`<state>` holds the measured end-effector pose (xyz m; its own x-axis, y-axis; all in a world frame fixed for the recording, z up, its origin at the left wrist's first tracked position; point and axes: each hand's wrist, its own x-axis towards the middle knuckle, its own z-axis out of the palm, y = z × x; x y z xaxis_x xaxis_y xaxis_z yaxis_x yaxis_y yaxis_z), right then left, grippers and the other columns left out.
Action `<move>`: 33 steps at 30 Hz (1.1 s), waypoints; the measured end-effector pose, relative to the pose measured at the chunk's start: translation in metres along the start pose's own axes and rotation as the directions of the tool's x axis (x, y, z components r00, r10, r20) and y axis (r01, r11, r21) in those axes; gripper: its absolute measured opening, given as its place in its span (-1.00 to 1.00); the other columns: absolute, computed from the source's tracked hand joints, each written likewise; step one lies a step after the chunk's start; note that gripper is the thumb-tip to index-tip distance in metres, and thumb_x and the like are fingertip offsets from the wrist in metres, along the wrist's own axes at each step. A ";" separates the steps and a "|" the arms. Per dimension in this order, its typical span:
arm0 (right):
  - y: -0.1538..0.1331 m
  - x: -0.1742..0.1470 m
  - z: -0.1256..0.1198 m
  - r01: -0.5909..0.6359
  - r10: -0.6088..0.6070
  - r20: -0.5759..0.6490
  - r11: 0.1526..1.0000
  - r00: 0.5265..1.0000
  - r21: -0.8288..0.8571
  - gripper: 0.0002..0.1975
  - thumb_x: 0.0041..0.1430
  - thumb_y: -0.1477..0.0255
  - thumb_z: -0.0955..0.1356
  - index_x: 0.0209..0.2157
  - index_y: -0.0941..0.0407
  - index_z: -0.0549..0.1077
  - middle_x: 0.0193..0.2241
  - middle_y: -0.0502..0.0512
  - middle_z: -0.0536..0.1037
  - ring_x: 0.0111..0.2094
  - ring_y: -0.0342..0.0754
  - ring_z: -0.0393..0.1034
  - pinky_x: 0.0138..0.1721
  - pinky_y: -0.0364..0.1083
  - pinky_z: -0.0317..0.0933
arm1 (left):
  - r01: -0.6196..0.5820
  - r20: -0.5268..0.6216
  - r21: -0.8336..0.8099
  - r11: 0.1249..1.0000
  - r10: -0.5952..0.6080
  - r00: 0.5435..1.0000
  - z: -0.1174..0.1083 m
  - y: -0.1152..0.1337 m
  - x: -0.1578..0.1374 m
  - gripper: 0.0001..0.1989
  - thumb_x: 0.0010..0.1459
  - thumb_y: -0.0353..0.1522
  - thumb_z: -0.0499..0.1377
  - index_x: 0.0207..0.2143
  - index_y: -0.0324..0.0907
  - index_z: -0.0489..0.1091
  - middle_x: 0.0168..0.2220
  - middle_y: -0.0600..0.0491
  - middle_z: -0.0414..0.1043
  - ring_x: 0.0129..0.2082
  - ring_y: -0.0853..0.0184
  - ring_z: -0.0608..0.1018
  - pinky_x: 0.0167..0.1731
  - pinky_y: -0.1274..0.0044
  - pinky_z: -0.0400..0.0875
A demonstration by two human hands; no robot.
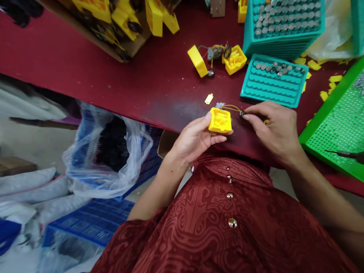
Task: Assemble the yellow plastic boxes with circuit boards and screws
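My left hand (196, 138) holds a small yellow plastic housing (220, 123), its open side with moulded compartments turned up. Thin yellow wires (231, 107) run from behind the housing to a small round dark part (242, 113), which is pinched between the thumb and forefinger of my right hand (274, 129). Just behind the housing a small grey piece (220, 105) shows, partly hidden. On the red tabletop beyond lies a small yellow flat piece (209, 99). Close past my right hand sits a teal tray (270, 85) with several silvery button cells in its upper rows.
A wired yellow housing in two halves (198, 60) lies farther back. Stacked teal trays (284, 41) stand behind, a green perforated basket (335, 125) with a dark screwdriver-like tool (345, 154) at right. A cardboard box (85, 30) of yellow parts is upper left; a plastic-lined blue crate (136, 151) stands below.
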<state>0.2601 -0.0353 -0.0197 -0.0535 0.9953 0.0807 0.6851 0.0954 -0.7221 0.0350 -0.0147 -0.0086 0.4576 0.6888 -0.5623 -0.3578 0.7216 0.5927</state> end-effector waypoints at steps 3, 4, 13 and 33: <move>-0.014 -0.011 -0.007 -0.155 0.183 -0.052 0.930 0.982 0.333 -0.89 0.29 0.35 0.48 -0.23 0.04 0.71 -0.26 0.04 0.70 -0.26 -0.05 0.59 -0.16 -0.04 0.51 | -0.010 0.023 -0.075 0.997 0.012 1.000 0.004 -0.008 0.003 -0.81 0.33 -0.32 0.36 -0.10 -0.27 0.61 -0.15 -0.08 0.71 -0.18 0.26 0.75 -0.19 0.54 0.69; -0.019 -0.014 -0.008 -0.175 0.209 -0.045 0.904 0.977 0.389 -0.91 0.26 0.36 0.50 -0.24 0.05 0.71 -0.28 0.02 0.70 -0.28 -0.07 0.59 -0.19 -0.06 0.52 | -0.014 0.034 -0.083 0.996 0.016 0.999 0.006 -0.011 0.004 -0.81 0.31 -0.33 0.38 -0.10 -0.26 0.63 -0.15 -0.07 0.71 -0.17 0.28 0.74 -0.17 0.54 0.69; -0.026 -0.035 0.001 -0.031 0.047 -0.102 0.988 0.994 0.152 -0.89 0.33 0.44 0.46 -0.20 0.06 0.71 -0.24 0.04 0.71 -0.22 -0.04 0.62 -0.06 -0.02 0.52 | -0.127 0.057 0.082 0.989 0.122 0.991 0.016 -0.026 0.007 -0.67 0.20 -0.23 0.50 -0.01 -0.12 0.67 0.01 0.00 0.72 -0.09 0.33 0.70 -0.05 0.53 0.63; -0.029 -0.047 -0.004 0.125 -0.131 -0.067 0.988 0.989 -0.091 -0.80 0.43 0.45 0.37 -0.09 0.10 0.67 -0.17 0.10 0.68 -0.16 -0.05 0.57 -0.06 -0.05 0.47 | -0.105 0.007 0.108 0.989 0.105 0.994 0.038 -0.026 -0.002 -0.66 0.13 -0.28 0.40 -0.05 -0.21 0.62 -0.02 -0.06 0.72 -0.03 0.23 0.72 -0.03 0.48 0.61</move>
<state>0.2456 -0.0845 0.0007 -0.0941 0.9708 0.2205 0.7365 0.2169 -0.6407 0.0739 -0.0380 -0.0011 0.4228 0.7604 -0.4930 -0.3139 0.6332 0.7074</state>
